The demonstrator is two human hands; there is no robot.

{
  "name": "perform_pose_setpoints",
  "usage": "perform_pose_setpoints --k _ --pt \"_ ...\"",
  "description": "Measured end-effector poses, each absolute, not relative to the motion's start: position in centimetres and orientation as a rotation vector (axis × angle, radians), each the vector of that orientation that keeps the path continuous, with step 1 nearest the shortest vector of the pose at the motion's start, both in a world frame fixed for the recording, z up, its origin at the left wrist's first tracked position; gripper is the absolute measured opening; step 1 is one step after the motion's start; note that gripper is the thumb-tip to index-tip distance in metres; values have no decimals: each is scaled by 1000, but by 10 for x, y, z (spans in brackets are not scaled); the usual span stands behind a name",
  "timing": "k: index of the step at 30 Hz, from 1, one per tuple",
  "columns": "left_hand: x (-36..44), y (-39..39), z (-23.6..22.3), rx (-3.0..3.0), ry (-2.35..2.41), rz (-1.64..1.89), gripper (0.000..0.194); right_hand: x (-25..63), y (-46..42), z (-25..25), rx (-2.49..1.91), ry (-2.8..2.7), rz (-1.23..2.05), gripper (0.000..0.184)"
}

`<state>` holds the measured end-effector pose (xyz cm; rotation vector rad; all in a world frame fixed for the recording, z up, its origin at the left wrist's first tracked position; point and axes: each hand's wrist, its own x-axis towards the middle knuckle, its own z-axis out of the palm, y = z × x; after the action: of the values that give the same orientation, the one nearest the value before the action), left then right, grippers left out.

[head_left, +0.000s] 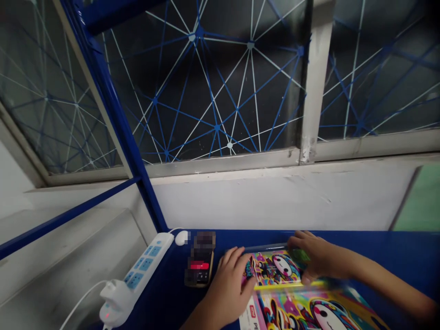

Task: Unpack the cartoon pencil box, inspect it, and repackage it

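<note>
Fingers [234, 259] of the left hand [225, 288] lie spread wide, pressing on the edge of a glossy rectangular card [277, 268] printed with a bright pink-and-yellow cartoon figure. The right hand [321, 256] sits at the card's far corner, its fingers [302, 238] curled narrowly around a translucent green plastic piece [298, 255], though blur hides exactly how it is held. A slim clear plastic strip [264, 248] runs left along the card's top edge. Nearer lies a larger glossy printed sheet [309, 311] in the same cartoon style. Left of the hands sit a dark phone in a tan case [201, 270] and a white power strip with blue sockets [146, 263]. Beyond are a blue tabletop [378, 243], a white wall [275, 201] and a window with blue-and-white netting [206, 82]. Should the left hand's pressure ease, the smooth card could slide and the strip slip out of line.
</note>
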<state>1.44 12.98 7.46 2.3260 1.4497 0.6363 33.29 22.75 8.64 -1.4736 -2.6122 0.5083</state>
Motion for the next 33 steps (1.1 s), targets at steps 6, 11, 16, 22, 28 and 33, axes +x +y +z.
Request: perform_pose_setpoints --k 6,11,16,22,28,33 --pt "14 127 83 2337 1464 629 52 333 240 75 -1441 -2592 512 70" --pt "13 127 81 2335 1457 658 56 338 245 66 -1375 -2574 446 65" --pt "10 132 70 2303 1492 818 77 339 237 54 -1448 -2442 288 70" --pt "7 145 66 2164 1643 1084 58 337 206 46 -1399 -2263 146 50" --pt "7 137 81 2478 1463 1249 55 352 168 71 -1255 -2208 121 32" --pt "5 122 108 2808 1203 1428 43 382 125 82 -1073 -2263 84 21"
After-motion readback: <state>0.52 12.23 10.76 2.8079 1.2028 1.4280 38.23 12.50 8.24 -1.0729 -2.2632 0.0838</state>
